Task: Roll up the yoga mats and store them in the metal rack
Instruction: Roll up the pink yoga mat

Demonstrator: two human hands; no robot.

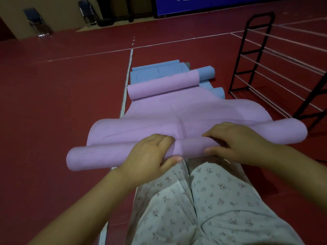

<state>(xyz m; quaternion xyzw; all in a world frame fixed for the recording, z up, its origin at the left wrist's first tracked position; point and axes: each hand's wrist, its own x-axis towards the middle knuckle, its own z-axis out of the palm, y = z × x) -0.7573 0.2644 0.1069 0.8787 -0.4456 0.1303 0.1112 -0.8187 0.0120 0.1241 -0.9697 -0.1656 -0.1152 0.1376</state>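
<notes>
We see the pink mat (185, 110) lying on the red floor (53, 103), its near end rolled into a tube across our knees. Our left hand (150, 154) and right hand (235, 144) both curl over that roll, thumbs beneath, gripping it. Its far end curls too, over blue mats (159, 71). The rack (254, 55) stands right of them.

Pink mat (177, 112), blue mats (159, 71), black rack (251, 50)
</notes>
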